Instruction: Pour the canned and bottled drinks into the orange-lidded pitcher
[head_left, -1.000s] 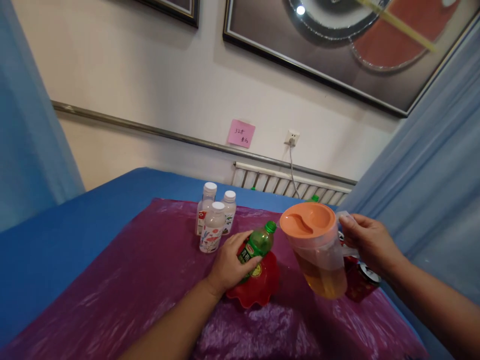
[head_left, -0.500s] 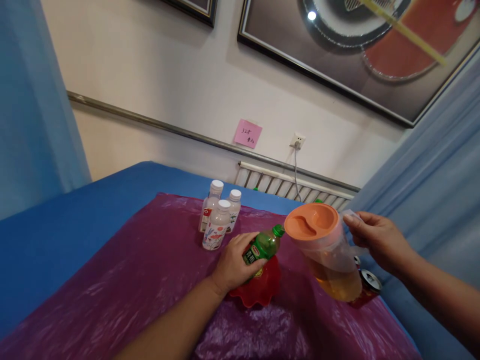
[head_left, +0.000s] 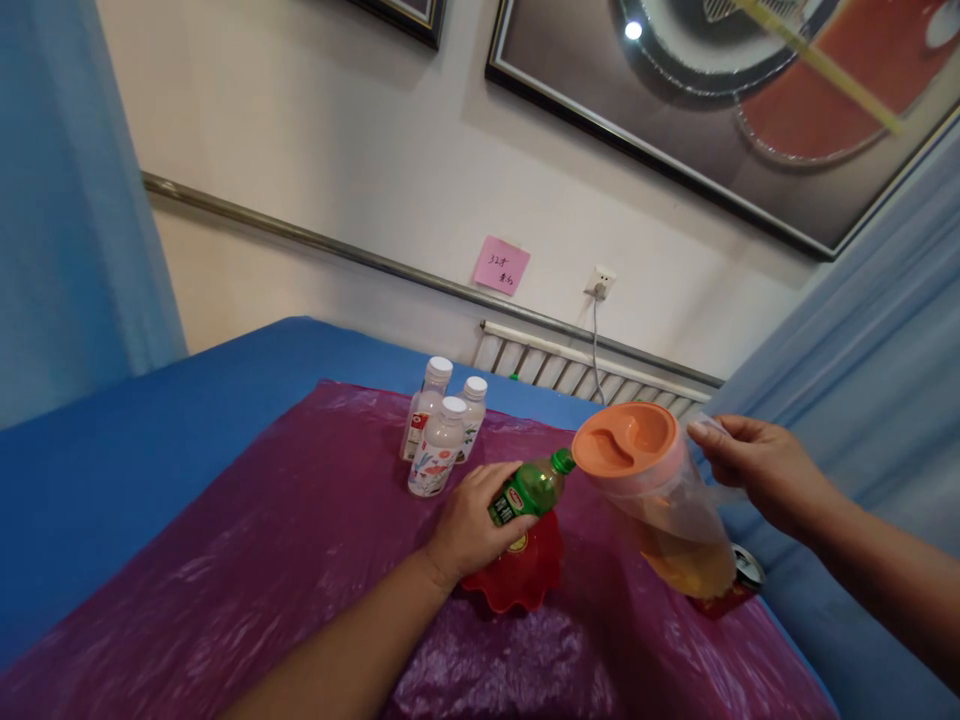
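Head view: right hand [head_left: 757, 470] holds clear pitcher [head_left: 667, 500] by handle, tilted left, orange lid on, amber liquid low inside; no liquid seen leaving spout. Left hand [head_left: 472, 520] holds green bottle [head_left: 529, 488], cap on, slanted over red bowl [head_left: 517, 572] on desk [head_left: 247, 540]. Bowl looks unfilled. Fingers [head_left: 491, 478] of left hand wrapped around bottle body; right fingers curled closed on handle.

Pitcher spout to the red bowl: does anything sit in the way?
Yes. The green bottle, gripped tilted by the left hand, lies over the red bowl, its cap beside the pitcher that the right hand holds tipped leftward.
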